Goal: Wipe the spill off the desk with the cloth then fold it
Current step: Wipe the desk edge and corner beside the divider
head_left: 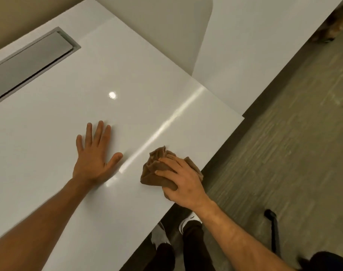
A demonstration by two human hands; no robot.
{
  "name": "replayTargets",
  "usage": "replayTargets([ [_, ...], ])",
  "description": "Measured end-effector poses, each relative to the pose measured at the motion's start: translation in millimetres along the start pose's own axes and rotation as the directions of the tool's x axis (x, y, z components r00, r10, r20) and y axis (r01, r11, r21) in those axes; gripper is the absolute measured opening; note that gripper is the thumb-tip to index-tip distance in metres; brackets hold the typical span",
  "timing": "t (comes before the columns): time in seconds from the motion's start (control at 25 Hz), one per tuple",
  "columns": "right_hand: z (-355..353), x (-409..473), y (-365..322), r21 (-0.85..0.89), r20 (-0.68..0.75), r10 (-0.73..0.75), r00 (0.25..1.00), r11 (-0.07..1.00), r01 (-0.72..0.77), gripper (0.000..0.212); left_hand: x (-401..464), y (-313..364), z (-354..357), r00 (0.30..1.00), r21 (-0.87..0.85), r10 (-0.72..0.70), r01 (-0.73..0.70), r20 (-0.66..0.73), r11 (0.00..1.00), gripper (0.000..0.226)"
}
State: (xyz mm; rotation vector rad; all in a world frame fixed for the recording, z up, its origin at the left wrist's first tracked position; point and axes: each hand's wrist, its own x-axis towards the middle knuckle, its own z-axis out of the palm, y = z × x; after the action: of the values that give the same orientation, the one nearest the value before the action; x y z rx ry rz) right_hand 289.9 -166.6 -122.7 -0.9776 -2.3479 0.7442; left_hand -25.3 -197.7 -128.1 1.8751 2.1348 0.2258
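Note:
A crumpled brown cloth (157,169) lies bunched on the glossy white desk (49,143), close to the desk's right edge. My right hand (183,182) presses down on the cloth from above and grips it, covering its near part. My left hand (94,153) rests flat on the desk to the left of the cloth, palm down, fingers spread, holding nothing. No spill shows on the surface; I see only bright light reflections.
A grey cable hatch (31,63) is set into the desk at the far left. A white divider panel (166,32) stands at the back. The desk's right edge drops to a grey floor (284,133), where my shoes (188,222) and a black chair part (272,229) show.

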Motion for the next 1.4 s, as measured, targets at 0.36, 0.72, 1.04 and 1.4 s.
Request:
replayTargets([
  [0.36,-89,-94,4,0.602,-0.445,0.703,0.555,0.694,-0.396,0.055,-2,85,6,0.904,-0.059,0.418,-0.414,0.091,0.909,0.090],
  [0.72,-101,-171,-7,0.962,-0.186,0.939,0.289,0.234,-0.142,0.026,31,175,26,0.849,-0.153,0.511,-0.491,0.138,0.857,0.092],
  [1.04,-51,-170,0,0.877,0.407,0.854,0.324,-0.465,0.123,0.067,56,202,59,0.784,0.024,0.561,-0.587,0.264,0.809,0.077],
  [1.4,-12,-97,15,0.938,0.279,0.910,0.307,-0.326,0.114,0.056,58,201,61,0.796,0.088,0.545,-0.583,0.264,0.808,0.076],
])
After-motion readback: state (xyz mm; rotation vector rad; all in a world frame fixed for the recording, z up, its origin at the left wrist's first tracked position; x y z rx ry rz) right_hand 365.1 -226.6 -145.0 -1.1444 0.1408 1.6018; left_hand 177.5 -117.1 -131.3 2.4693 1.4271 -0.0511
